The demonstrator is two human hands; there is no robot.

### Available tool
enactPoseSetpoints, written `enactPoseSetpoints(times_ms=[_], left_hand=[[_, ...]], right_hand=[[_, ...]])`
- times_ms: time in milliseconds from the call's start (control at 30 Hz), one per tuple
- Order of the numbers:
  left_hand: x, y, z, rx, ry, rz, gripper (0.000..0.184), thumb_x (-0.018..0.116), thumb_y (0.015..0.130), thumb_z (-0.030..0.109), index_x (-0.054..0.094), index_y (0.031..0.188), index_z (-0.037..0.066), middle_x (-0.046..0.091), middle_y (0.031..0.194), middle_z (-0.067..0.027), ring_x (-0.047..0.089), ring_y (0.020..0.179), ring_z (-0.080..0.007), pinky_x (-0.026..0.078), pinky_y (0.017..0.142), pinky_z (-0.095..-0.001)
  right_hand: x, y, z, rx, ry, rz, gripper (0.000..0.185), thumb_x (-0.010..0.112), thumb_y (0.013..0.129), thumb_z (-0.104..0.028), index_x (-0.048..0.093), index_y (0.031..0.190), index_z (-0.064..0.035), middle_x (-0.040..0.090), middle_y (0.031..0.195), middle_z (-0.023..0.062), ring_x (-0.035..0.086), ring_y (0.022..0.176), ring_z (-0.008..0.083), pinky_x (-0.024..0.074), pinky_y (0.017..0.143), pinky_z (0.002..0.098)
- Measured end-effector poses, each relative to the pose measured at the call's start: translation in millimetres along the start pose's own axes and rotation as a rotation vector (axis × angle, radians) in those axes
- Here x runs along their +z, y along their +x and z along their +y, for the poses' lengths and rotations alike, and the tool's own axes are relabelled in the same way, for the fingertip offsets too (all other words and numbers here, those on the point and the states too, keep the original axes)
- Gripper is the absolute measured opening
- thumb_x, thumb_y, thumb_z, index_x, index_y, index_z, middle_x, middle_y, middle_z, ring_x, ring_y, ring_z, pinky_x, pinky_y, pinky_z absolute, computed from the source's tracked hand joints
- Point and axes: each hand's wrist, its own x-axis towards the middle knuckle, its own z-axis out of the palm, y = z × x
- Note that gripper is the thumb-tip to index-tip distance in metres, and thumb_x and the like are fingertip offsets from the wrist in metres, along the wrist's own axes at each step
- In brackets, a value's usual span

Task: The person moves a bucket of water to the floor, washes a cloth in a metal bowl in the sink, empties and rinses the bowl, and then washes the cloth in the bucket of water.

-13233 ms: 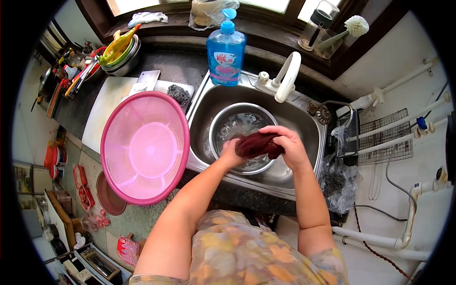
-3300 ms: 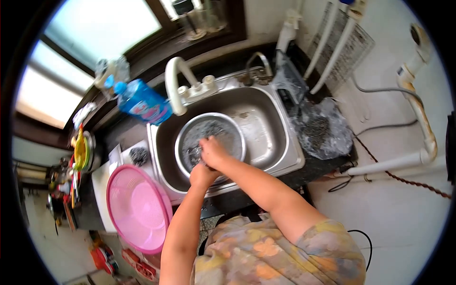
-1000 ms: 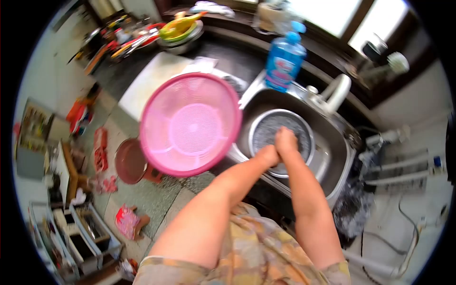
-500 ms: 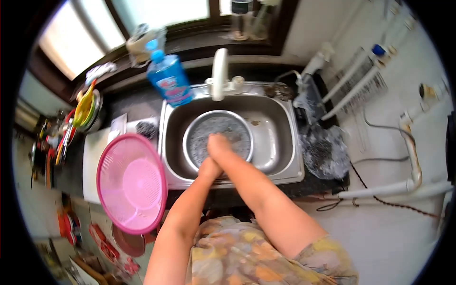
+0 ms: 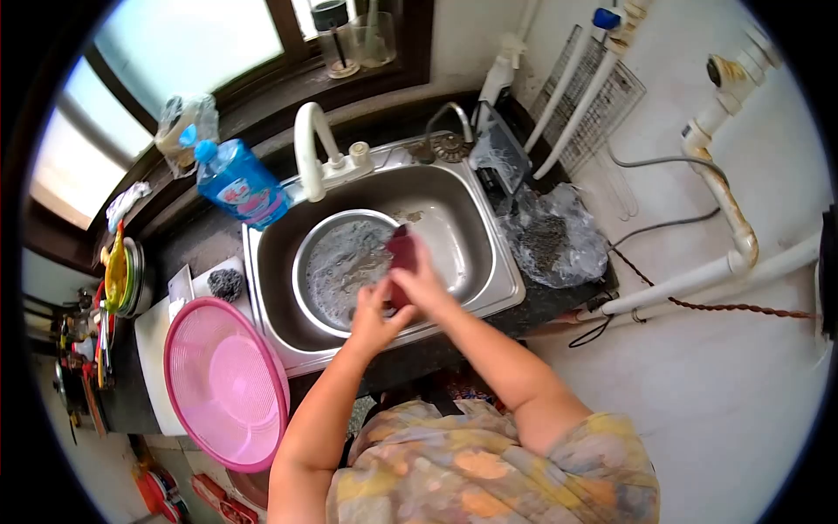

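Observation:
A dark purple-red, elongated thing like a sweet potato is held over the right side of a round metal basin. My right hand grips it from the right, with the fingers closed round it. At its lower end, my left hand has its thumb and fingers on either side of it. The basin stands in the steel sink and holds cloudy grey water. What lies under the water is hidden.
A white faucet rises behind the basin. Left of the sink are a blue soap bottle, a scouring pad and a pink colander that overhangs the counter edge. A clear plastic bag lies to the right.
Both hands were together down in the basin; now they are raised and apart, with the purple-red thing between them. The camera view has turned and shifted right.

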Motion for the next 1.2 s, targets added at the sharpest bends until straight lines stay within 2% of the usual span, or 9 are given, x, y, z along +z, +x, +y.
enactPoseSetpoints(times_ms=[100, 300, 500, 633, 700, 833, 967, 1033, 1200], left_hand=[[-5.6, -7.1, 16.8, 0.107, 0.034, -0.138, 0.052, 0.063, 0.072, 0.024, 0.043, 0.120, 0.017, 0.022, 0.122, -0.0170, 0.041, 0.103, -0.0311, 0.041, 0.081, -0.0379], [-19.1, -24.0, -25.3, -0.044, 0.171, 0.074, 0.039, 0.061, 0.069, 0.016, 0.051, 0.105, 0.005, 0.044, 0.111, -0.0164, 0.040, 0.107, -0.0330, 0.034, 0.090, -0.0368], [-33.5, -49.6, -44.0, -0.092, 0.393, 0.219, 0.038, 0.060, 0.068, 0.015, 0.052, 0.103, 0.004, 0.040, 0.118, -0.0168, 0.039, 0.108, -0.0329, 0.032, 0.091, -0.0392], [-43.4, -64.0, -45.6, -0.136, 0.389, 0.238, 0.036, 0.059, 0.069, 0.014, 0.052, 0.102, 0.002, 0.040, 0.118, -0.0175, 0.038, 0.108, -0.0336, 0.030, 0.092, -0.0402], [-46.5, -70.5, -43.9, -0.157, 0.419, 0.260, 0.034, 0.059, 0.070, 0.014, 0.053, 0.102, 0.002, 0.041, 0.117, -0.0164, 0.038, 0.108, -0.0319, 0.027, 0.094, -0.0439], [-52.1, -84.5, -48.9, -0.239, 0.559, 0.247, 0.033, 0.054, 0.075, 0.021, 0.052, 0.104, 0.004, 0.041, 0.118, -0.0156, 0.034, 0.113, -0.0286, 0.018, 0.097, -0.0496], [-52.3, -96.4, -65.8, -0.235, 0.598, 0.131, 0.037, 0.041, 0.083, 0.029, 0.048, 0.110, 0.006, 0.038, 0.122, -0.0132, 0.026, 0.120, -0.0279, 0.012, 0.099, -0.0494], [-54.2, -96.0, -67.5, -0.255, 0.565, 0.102, 0.038, 0.039, 0.083, 0.031, 0.048, 0.111, 0.007, 0.038, 0.122, -0.0130, 0.025, 0.121, -0.0276, 0.011, 0.099, -0.0487], [-64.0, -97.3, -60.6, -0.282, 0.457, 0.037, 0.043, 0.038, 0.084, 0.033, 0.046, 0.114, 0.003, 0.035, 0.126, -0.0137, 0.022, 0.122, -0.0292, 0.012, 0.101, -0.0448]], right_hand=[[-56.2, -10.7, -24.6, -0.269, -0.189, 0.094, 0.069, 0.053, 0.067, -0.006, 0.025, 0.129, -0.0064, 0.041, 0.118, 0.0181, 0.043, 0.107, 0.0251, 0.0336, 0.091, 0.0318], [-143.4, -37.5, -66.9, -0.305, -0.839, 0.353, 0.068, 0.059, 0.069, -0.012, 0.027, 0.129, -0.0203, 0.044, 0.105, 0.0177, 0.046, 0.092, 0.0326, 0.0377, 0.082, 0.0400], [-166.2, -40.7, -30.3, -0.124, -1.529, 0.173, 0.058, 0.059, 0.070, -0.018, 0.036, 0.123, -0.0198, 0.026, 0.128, 0.0178, 0.024, 0.118, 0.0336, 0.0240, 0.092, 0.0493], [-131.4, -26.7, -47.8, -0.427, -1.243, 0.309, 0.038, 0.056, 0.071, -0.014, 0.050, 0.108, -0.0073, 0.039, 0.118, 0.0174, 0.037, 0.108, 0.0333, 0.0317, 0.087, 0.0443], [-109.9, -10.3, -40.4, -0.487, -0.914, 0.055, 0.033, 0.054, 0.072, -0.013, 0.052, 0.104, -0.0038, 0.051, 0.103, 0.0178, 0.048, 0.096, 0.0316, 0.0374, 0.082, 0.0383], [-56.6, 34.9, 11.1, 0.092, -0.896, -0.320, 0.043, 0.052, 0.073, -0.028, 0.052, 0.104, 0.0015, 0.056, 0.095, 0.0206, 0.055, 0.087, 0.0321, 0.0421, 0.077, 0.0346], [-25.8, 71.8, 71.6, 0.178, -1.010, -0.372, 0.044, 0.055, 0.072, -0.031, 0.054, 0.094, 0.0077, 0.059, 0.088, 0.0203, 0.058, 0.079, 0.0300, 0.0458, 0.070, 0.0352], [-14.7, 79.4, 75.9, 0.609, -0.592, -0.206, 0.036, 0.057, 0.072, -0.027, 0.057, 0.087, 0.0052, 0.059, 0.077, 0.0150, 0.059, 0.063, 0.0243, 0.0474, 0.054, 0.0350], [-19.2, 85.7, 80.7, 0.605, -0.605, -0.203, 0.028, 0.060, 0.071, -0.024, 0.057, 0.075, 0.0028, 0.057, 0.061, 0.0090, 0.053, 0.045, 0.0171, 0.0406, 0.040, 0.0269]])
